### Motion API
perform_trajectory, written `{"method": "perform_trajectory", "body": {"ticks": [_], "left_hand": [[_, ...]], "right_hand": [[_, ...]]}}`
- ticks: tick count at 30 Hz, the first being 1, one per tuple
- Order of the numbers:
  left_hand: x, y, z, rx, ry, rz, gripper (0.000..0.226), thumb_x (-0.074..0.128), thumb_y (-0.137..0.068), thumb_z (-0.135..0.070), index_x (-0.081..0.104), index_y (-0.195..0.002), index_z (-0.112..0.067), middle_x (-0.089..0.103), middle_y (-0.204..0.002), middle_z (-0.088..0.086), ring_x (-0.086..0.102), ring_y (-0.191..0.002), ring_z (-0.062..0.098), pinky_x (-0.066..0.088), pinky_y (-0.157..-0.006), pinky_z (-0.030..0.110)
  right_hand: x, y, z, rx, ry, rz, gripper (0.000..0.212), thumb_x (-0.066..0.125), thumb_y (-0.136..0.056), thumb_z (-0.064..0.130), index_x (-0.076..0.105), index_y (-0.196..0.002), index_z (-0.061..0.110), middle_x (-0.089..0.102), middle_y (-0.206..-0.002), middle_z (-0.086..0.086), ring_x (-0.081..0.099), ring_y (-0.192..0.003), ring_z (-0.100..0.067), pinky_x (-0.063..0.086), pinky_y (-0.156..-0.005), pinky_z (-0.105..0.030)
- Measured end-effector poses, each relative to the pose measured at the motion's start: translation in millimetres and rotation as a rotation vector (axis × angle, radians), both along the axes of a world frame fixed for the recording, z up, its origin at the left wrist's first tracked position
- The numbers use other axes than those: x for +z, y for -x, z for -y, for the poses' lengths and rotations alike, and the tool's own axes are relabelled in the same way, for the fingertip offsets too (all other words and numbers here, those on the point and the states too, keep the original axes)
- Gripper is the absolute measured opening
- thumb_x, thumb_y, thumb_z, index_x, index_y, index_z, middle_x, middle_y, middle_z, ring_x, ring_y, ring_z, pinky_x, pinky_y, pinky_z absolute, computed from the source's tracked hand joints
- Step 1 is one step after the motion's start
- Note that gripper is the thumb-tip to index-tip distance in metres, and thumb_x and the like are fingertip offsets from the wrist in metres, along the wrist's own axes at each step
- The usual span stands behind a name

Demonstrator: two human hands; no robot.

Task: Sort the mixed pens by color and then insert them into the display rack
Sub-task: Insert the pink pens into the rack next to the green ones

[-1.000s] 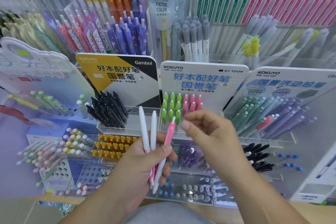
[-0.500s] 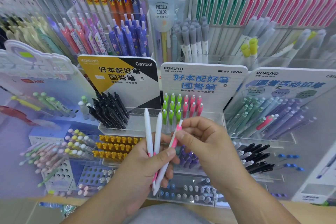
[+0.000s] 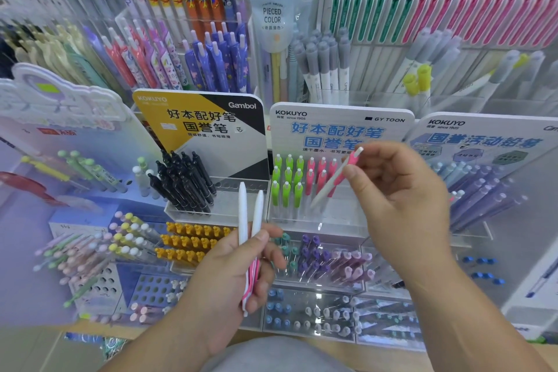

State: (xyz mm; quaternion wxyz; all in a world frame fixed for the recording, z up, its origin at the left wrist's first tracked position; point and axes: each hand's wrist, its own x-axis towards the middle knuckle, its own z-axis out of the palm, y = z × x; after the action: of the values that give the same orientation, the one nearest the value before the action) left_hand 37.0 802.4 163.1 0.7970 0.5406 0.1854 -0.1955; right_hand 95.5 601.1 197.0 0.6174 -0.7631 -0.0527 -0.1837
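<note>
Pinched in my right grip (image 3: pixel 401 190) is one pink pen (image 3: pixel 330 189). I hold it between thumb and fingers near its pink top, and its white end slants down. Half a second ago this pen sat in the bunch in my other hand. Now I have pulled it out and lifted it up to the rack. My left grip (image 3: pixel 235 275) is closed around the two pens (image 3: pixel 242 217) that are left, white ends up and pink ends down by my palm.

So I think the picking part is done for this pen. What comes next is pushing it into a hole.

The pen hangs just in front of the clear rack (image 3: pixel 302 220) under the white sign (image 3: pixel 341 130). That rack holds green pens (image 3: pixel 287 181) on its left side and pink pens (image 3: pixel 317 172) right beside them. The pink side looks like the right home for my pen. My hand hides the holes further right, so I cannot tell how many are free.

Black pens (image 3: pixel 184 187) stand in rows beside that rack on the left. Lower down are yellow-orange pens (image 3: pixel 193 238). Next to those is a clear box (image 3: pixel 317 282) with teal pens (image 3: pixel 285 243) and purple pens (image 3: pixel 314 254). Off to the right, blue and purple pens (image 3: pixel 483 187) lean in rows.
</note>
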Motion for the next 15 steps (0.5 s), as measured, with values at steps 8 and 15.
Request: {"method": "perform_trajectory", "body": {"ticks": [8,15], "left_hand": [[2,0,0,0.021,0.005,0.001,0.027,0.056,-0.092,-0.022,0.066,-0.11,-0.003,0.059,-0.074,0.016,0.04,-0.044,0.015,0.029,-0.034,0.02],[4,0,0,0.022,0.012,-0.017,0.03,0.06,-0.087,-0.026,0.069,-0.107,-0.006,0.051,-0.066,0.011,0.037,-0.043,0.014,0.026,-0.036,0.021]], "right_hand": [[-32,0,-15,0.014,0.23,0.043,0.024,0.076,-0.085,0.01,0.066,-0.097,0.029,0.07,-0.085,0.019,0.068,-0.08,-0.003,0.053,-0.076,-0.017],[-59,-2,-24,-0.005,0.405,0.05,0.015,0.076,-0.085,0.013,0.069,-0.098,0.018,0.069,-0.085,0.01,0.065,-0.076,-0.007,0.051,-0.074,-0.021]]}}
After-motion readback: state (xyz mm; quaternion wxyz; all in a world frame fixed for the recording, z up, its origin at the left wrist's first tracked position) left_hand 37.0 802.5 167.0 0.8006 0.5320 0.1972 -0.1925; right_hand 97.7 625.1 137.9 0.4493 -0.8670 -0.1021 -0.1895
